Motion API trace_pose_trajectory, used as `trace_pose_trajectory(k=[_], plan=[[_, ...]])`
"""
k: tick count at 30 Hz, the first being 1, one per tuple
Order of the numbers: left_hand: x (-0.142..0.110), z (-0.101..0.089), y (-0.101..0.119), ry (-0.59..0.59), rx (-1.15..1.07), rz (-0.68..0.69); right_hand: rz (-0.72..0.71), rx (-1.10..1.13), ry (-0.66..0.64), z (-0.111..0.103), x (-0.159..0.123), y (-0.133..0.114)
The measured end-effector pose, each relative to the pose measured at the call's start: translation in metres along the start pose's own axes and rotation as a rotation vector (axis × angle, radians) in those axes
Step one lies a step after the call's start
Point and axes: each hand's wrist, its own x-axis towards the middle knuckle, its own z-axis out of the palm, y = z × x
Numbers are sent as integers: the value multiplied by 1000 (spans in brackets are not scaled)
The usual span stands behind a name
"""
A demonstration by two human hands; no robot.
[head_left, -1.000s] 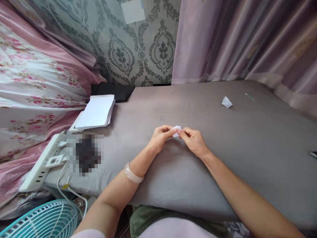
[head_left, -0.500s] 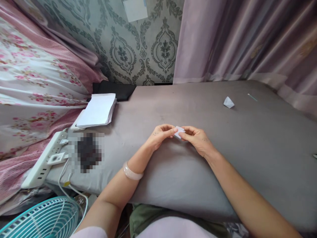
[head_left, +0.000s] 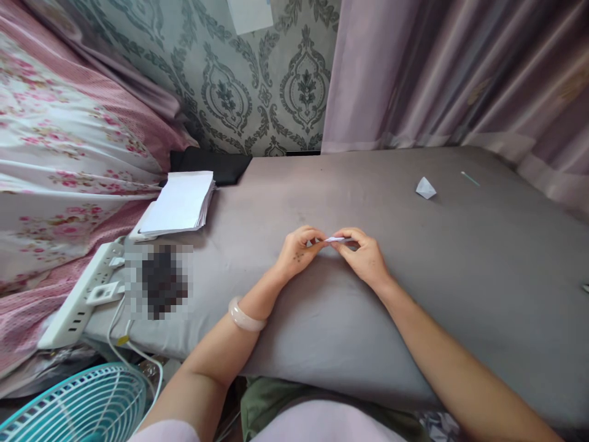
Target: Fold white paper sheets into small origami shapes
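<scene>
Between my hands is a small piece of folded white paper (head_left: pixel 334 239), seen almost edge-on as a thin strip. My left hand (head_left: pixel 300 250) pinches its left end between thumb and fingers. From the other side, my right hand (head_left: pixel 366 254) grips the right part with thumb below and fingers above. The fingertips cover part of the paper. Farther off to the right, a folded white paper shape (head_left: pixel 426 188) with a pointed, faceted form rests on the grey cloth surface (head_left: pixel 294 319).
A stack of white paper (head_left: pixel 177 204) lies at the left, near a black flat item (head_left: pixel 211 167). A white power strip (head_left: pixel 83 294) with cables, a blurred dark object (head_left: pixel 164 282) and a teal fan (head_left: pixel 87 405) are nearer. A cotton swab (head_left: pixel 470 178) lies far right.
The folded paper has tilted from showing its flat face to nearly edge-on. Both hands have turned with it and keep their pinch.
</scene>
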Motion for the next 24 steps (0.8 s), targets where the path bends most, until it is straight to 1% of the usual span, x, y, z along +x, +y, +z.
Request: trace_pose_trajectory(k=[2,4,6,9,12,14,16,20,24], plan=[[0,0,-4,19,190,169,-219,-253,63,-1,-1,3],[-1,-1,-6,8,361,292,-350,-455,61,-2,-3,3],[-1,-1,-8,-29,507,369,-412,-609,24,-3,-4,2],[0,0,-7,-97,663,405,-438,-781,-21,-3,-6,0],[0,1,-6,-196,738,370,-410,-875,-91,-1,-8,-2],[-1,1,-5,-259,732,328,-361,-887,-150,-1,-10,-2],[-3,0,-4,-291,686,271,-297,-870,-200,-1,-11,-3],[-5,-2,-6,-300,548,147,-214,-809,-269,-3,-13,-3],[-3,-4,-6,-265,358,28,-170,-782,-273,-3,-13,-3]])
